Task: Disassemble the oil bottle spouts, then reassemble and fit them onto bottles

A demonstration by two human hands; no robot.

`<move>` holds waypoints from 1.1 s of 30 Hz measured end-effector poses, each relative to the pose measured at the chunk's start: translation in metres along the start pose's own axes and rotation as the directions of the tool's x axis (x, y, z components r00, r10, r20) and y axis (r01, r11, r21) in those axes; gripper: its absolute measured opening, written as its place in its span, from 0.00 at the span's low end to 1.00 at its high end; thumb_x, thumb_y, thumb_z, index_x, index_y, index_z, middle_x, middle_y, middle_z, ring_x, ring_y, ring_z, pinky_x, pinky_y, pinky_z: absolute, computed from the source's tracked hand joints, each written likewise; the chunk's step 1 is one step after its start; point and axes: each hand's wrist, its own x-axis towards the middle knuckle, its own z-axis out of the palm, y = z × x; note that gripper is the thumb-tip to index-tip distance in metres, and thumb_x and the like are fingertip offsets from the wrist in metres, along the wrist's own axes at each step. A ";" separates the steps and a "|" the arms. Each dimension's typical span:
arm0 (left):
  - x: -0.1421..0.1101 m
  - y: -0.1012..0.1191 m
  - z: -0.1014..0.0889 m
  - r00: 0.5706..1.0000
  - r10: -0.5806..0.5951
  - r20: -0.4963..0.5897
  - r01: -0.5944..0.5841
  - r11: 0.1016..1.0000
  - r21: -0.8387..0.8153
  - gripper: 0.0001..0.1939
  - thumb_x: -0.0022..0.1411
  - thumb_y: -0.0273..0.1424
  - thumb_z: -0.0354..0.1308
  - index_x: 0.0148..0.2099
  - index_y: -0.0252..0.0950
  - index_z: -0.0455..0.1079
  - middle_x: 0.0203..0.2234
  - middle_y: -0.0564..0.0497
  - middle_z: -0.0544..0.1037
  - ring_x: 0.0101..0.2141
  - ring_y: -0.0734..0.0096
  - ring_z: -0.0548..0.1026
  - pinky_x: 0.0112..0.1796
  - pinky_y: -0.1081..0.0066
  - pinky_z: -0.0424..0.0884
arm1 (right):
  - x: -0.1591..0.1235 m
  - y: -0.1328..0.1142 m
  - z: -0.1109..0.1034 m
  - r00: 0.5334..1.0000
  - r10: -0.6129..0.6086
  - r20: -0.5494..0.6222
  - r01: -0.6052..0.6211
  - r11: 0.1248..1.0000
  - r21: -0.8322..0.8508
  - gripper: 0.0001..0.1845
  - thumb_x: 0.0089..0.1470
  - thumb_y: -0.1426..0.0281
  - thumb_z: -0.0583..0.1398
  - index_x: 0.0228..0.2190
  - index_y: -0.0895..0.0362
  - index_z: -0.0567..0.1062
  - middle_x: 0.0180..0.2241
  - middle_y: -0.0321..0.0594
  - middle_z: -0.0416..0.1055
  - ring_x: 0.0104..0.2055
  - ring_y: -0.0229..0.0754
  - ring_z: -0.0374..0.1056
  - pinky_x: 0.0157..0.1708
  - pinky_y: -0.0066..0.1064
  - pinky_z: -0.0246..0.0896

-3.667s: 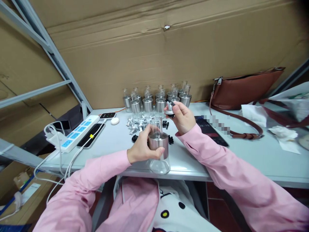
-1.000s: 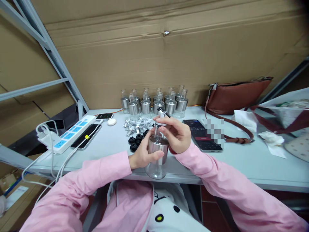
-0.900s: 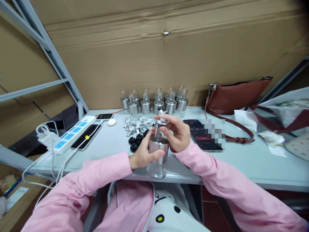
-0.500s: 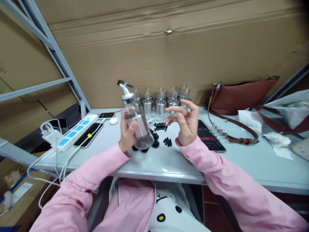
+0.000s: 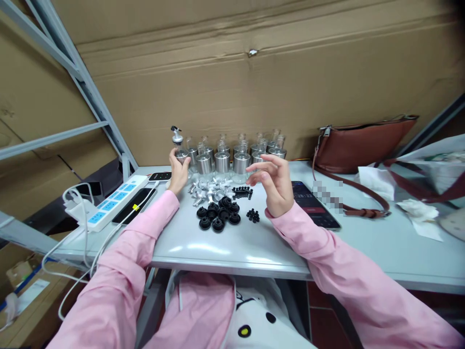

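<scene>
My left hand is wrapped round a glass oil bottle with a metal band and a white-and-black pour spout on top. This bottle stands upright at the left end of several capless bottles lined up along the cardboard. My right hand hovers over the table with bent, parted fingers, holding nothing. Between the hands lie a heap of silvery-white spout pieces, black round stoppers, a cluster of small black caps and a row of thin black parts.
A white power strip with cables and a dark phone lie on the left. To the right are a larger phone, a brown bag with its strap, and crumpled tissue. Cardboard walls off the back.
My left hand has carried the spouted bottle from above the front of the table to the back left, beside the other bottles. My right hand has barely moved.
</scene>
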 end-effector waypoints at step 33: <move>-0.042 0.051 -0.030 0.592 0.441 0.675 -0.687 0.714 0.136 0.07 0.55 0.24 0.46 0.32 0.35 0.65 0.35 0.46 0.69 0.39 0.63 0.63 0.41 0.62 0.60 | -0.007 0.006 0.001 0.978 0.096 0.187 -0.068 0.986 -0.151 0.15 0.58 0.62 0.52 0.45 0.54 0.61 0.30 0.36 0.70 0.26 0.34 0.67 0.28 0.31 0.64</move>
